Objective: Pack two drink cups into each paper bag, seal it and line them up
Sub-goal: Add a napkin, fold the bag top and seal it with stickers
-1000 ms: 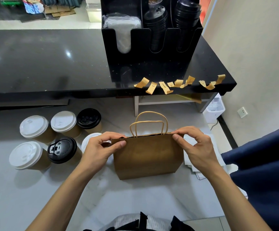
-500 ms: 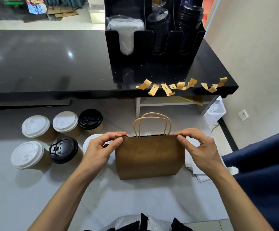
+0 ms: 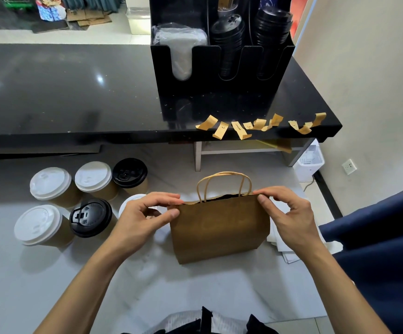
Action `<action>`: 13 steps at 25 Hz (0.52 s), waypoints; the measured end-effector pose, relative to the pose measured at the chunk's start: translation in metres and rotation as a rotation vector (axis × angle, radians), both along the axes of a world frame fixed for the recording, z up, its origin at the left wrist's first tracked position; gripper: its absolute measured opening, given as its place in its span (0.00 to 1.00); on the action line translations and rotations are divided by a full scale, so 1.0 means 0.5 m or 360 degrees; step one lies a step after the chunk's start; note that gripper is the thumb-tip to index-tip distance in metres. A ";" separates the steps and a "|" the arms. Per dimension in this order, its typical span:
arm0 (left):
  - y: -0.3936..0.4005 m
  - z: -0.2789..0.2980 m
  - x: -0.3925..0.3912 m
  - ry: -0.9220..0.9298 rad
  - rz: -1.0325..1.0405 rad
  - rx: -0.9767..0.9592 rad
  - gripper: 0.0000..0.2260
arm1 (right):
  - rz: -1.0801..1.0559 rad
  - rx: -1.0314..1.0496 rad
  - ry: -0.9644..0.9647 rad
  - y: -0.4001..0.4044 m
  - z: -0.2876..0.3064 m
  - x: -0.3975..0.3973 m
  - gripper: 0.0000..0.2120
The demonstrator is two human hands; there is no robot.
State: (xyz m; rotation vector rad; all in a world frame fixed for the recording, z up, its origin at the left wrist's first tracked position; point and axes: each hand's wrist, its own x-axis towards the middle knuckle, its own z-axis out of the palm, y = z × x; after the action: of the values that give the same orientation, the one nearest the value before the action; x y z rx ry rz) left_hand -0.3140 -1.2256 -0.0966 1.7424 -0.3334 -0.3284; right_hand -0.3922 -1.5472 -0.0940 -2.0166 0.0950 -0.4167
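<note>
**Pinching the bag mouth, ready to seal**

The pale tabletop (image 3: 195,285) carries everything I am working with; behind its far edge sits a black counter (image 3: 75,92) with a lid organiser (image 3: 222,68) on it. The paper bag (image 3: 219,227) stands upright near the middle of the tabletop, handles (image 3: 224,182) up, its mouth open by only a dark slit. I cannot see what is inside. Six lidded cups (image 3: 51,184) wait in a cluster toward the left edge, one partly hidden behind my left hand (image 3: 145,218). That hand pinches the bag's top left corner, and my right hand (image 3: 284,213) pinches the top right corner. I judge this the closing step. Next I need one of the brown sticker strips (image 3: 236,127) lying along the counter's front edge, so one hand must let go while the other keeps the mouth together.
</note>
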 end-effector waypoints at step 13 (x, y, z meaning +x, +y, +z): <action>-0.023 -0.034 0.012 -0.0083 0.0203 -0.0103 0.07 | -0.0059 0.0113 0.0098 0.001 0.010 0.008 0.08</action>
State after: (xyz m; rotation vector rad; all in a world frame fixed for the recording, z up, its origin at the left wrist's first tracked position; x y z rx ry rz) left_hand -0.3082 -1.2368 -0.1136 1.7018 -0.2663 -0.1784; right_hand -0.3883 -1.5467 -0.0890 -1.9605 0.1828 -0.3699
